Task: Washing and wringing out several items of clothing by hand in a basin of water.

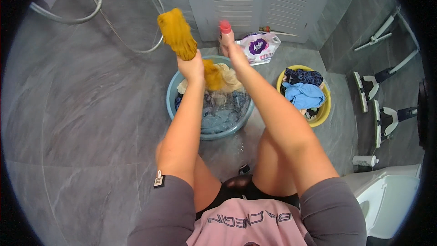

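My left hand (pixel 191 67) is closed on a mustard-yellow garment (pixel 176 34). One bunched end stands up beyond my fist, and another part of the same colour hangs over the blue basin. My right hand (pixel 231 49) is wrapped round a bottle (pixel 225 27) with a red cap, held past the basin's far right rim; my fingers hide most of its body. Below my hands, the round blue basin (pixel 171 92) holds water, with grey-blue, dark and cream clothes (pixel 221 117) soaking in it.
A yellow basin (pixel 326 115) of dark and light-blue clothes stands to the right. Beyond the blue basin, a white and purple pouch (pixel 260 48) leans by a grey louvred cabinet (pixel 255 0). A shower hose (pixel 119 36) hangs far left; mops (pixel 375 82), a white bottle (pixel 365 161) and a toilet (pixel 391 200) are at right.
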